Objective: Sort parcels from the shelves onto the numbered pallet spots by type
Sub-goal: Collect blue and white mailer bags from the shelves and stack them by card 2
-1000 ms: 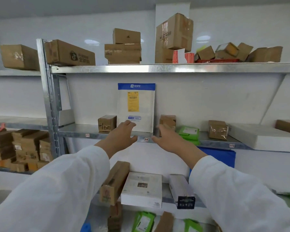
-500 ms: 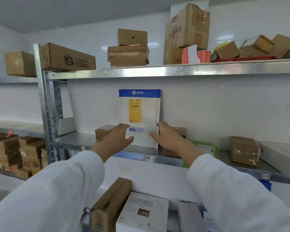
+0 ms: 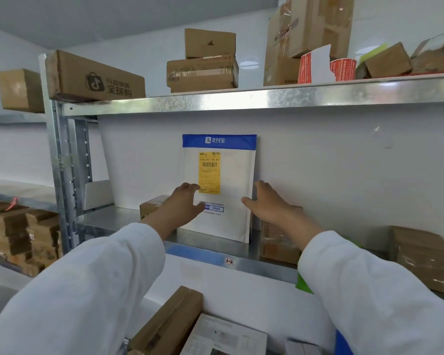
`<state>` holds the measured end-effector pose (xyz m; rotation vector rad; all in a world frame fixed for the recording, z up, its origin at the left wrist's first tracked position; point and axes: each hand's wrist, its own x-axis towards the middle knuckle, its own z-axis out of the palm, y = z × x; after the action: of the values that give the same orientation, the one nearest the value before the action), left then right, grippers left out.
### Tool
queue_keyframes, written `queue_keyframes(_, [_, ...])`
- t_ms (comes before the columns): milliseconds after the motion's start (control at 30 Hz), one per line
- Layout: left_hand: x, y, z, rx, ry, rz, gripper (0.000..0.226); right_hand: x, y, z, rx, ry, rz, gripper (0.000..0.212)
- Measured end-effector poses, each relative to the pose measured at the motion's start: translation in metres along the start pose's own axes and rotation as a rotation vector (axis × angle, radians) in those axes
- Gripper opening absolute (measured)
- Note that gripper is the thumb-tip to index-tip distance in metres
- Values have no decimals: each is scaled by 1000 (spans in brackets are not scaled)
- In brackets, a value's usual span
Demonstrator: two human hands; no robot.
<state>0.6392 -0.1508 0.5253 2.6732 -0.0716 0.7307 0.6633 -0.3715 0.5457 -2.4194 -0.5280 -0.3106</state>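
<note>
Against the envelope (image 3: 232, 175), left hand (image 3: 181, 204) and right hand (image 3: 271, 204) rest, fingers (image 3: 189, 187) spread.

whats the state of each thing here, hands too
white mailer, upright, leaning on the back wall
left hand, fingers flat on the mailer's front
right hand, thumb on the mailer's front, fingers at its right edge
stacked boxes, taped closed, on the top shelf

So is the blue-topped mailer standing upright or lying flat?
Upright: the mailer stands on its bottom edge on the shelf, back against the wall.
</note>
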Motion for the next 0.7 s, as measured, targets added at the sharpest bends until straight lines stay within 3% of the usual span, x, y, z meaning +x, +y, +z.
queue_keyframes(133, [33, -31, 9, -41, -32, -45, 53, 31, 0, 13, -2, 60, 37, 58])
queue_keyframes(367, [82, -67, 26, -137, -7, -69, 59, 70, -1, 32, 182, 90, 181, 84])
queue_keyframes(600, [125, -86, 37, -348, 128, -178, 53, 88, 14, 41, 240, 65, 259, 73])
queue_keyframes(700, [137, -87, 38, -477, 64, -261, 46, 95, 16, 43, 248, 82, 272, 69])
